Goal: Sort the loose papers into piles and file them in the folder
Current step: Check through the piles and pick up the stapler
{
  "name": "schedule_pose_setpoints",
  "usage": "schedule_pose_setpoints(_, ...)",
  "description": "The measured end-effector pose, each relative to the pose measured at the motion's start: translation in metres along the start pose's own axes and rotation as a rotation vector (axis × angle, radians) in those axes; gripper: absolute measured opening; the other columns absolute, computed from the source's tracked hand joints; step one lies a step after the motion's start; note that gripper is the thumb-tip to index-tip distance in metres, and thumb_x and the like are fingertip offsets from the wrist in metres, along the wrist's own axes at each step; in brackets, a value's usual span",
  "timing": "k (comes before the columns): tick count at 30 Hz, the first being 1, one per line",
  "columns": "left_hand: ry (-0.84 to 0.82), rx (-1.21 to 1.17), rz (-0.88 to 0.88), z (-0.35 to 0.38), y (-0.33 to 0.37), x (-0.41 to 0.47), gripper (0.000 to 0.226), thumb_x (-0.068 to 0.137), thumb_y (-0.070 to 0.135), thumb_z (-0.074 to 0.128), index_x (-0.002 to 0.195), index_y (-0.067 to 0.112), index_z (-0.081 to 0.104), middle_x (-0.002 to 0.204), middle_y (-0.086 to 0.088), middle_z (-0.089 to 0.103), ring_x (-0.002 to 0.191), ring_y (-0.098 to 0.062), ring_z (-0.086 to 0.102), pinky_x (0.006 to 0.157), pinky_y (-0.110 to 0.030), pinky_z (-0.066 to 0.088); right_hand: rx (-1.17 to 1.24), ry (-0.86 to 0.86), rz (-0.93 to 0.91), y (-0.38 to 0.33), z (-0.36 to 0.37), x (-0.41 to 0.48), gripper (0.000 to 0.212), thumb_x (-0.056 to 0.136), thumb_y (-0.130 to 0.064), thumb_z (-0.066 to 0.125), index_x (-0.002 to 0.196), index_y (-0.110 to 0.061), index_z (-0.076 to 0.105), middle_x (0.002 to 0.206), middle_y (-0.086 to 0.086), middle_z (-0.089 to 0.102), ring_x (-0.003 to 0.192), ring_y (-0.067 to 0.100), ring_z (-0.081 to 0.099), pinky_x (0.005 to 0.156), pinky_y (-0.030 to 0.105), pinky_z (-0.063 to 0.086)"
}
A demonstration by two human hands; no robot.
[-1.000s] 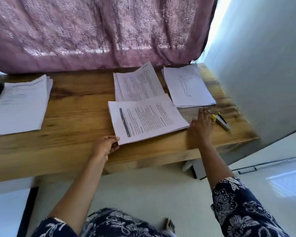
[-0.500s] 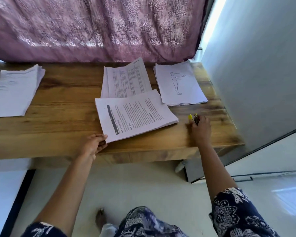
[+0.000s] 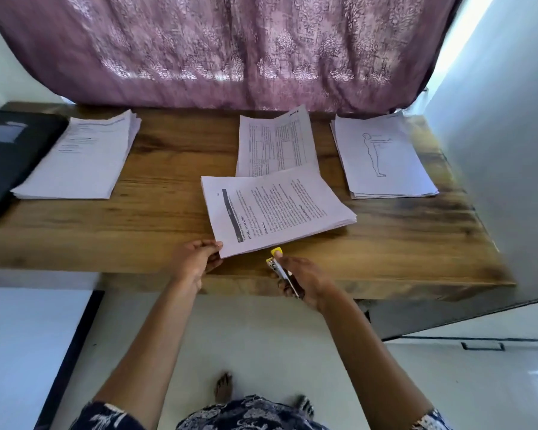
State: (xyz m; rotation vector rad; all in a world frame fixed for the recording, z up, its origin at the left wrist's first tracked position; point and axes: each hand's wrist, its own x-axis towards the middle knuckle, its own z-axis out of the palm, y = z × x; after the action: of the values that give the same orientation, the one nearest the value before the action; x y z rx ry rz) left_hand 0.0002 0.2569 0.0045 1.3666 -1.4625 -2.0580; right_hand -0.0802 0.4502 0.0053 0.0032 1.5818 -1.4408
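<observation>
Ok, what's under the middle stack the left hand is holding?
The middle stack overlaps the near end of the tabled-sheet pile; the rest lies on the wooden table. That pile's covered end and the stack's lower sheets are hidden.

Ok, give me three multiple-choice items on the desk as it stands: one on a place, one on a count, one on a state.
1. Where does the black folder lie?
A) at the far left of the desk
B) at the far right
C) on the floor

2. How many paper piles lie on the desk?
A) two
B) four
C) six

3. What is the right hand doing?
A) lying flat on the wood
B) gripping a yellow-tipped tool
C) hanging idle at the side

Answers:
1 A: the folder sits at the left edge, beside the left pile.
2 B: left pile, table-sheet pile, figure-drawing pile, near pile.
3 B: its fingers curl round the tool, close to the near pile's corner, which the left hand pinches.
</observation>
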Motion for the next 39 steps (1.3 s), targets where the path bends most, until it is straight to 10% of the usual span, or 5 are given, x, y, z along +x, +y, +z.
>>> schedule_pose_setpoints(12, -0.042, 0.086, 0.06, -0.032, 0.006, 0.018, 0.021, 0.089, -0.004, 0.062, 0.072, 0.008, 0.06, 0.071, -0.006, 0.062, 0.061, -0.012, 0.057, 0.046, -0.014, 0.049, 0.247, -0.111, 0.171, -0.005, 0.073, 0.028, 0.023, 0.091, -0.03, 0.06, 0.089, -0.008, 0.065, 0.08, 0.006, 0.071, 0.072, 0.016, 0.069, 0.079, 0.04, 0.053)
schedule_pose_setpoints(39, -0.079, 0.169, 0.11, -0.039, 0.011, 0.023, 0.017, 0.087, 0.0, 0.067, 0.073, 0.01, 0.065, 0.069, -0.002, 0.066, 0.055, -0.006, 0.062, 0.05, -0.017, 0.053, 0.388, 0.144, -0.044, -0.005, 0.107, 0.046, 0.032, 0.087, -0.012, 0.067, 0.114, 0.002, 0.059, 0.072, 0.009, 0.068, 0.059, 0.018, 0.066, 0.062, 0.032, 0.059)
